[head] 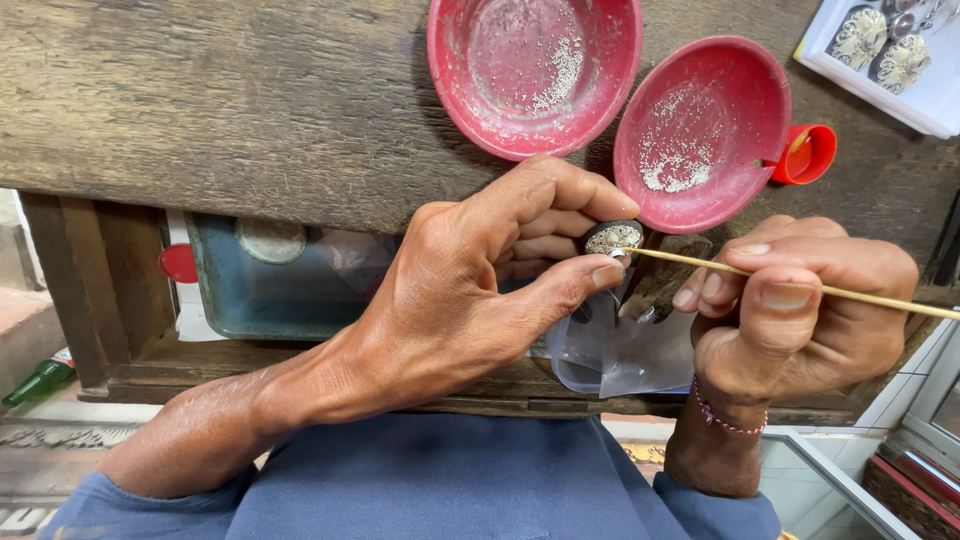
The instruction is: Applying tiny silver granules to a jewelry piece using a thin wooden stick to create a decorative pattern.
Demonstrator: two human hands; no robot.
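My left hand (500, 275) pinches a small dark oval piece (612, 238) covered with pale filigree between thumb and fingers, at the front edge of a worn wooden bench (250, 110). My right hand (800, 315) grips a thin yellow stick (860, 297) whose tip touches the oval piece. Two red plastic bowls sit just beyond: the left bowl (535, 70) and the right bowl (700, 130), both holding tiny pale granules.
A small red cap (808, 153) lies beside the right bowl. A white tray (905, 60) with ornate silver pieces sits at top right. Under the bench are a blue-grey tub (260, 285), a clear plastic bag (620, 355) and a green bottle (35, 382).
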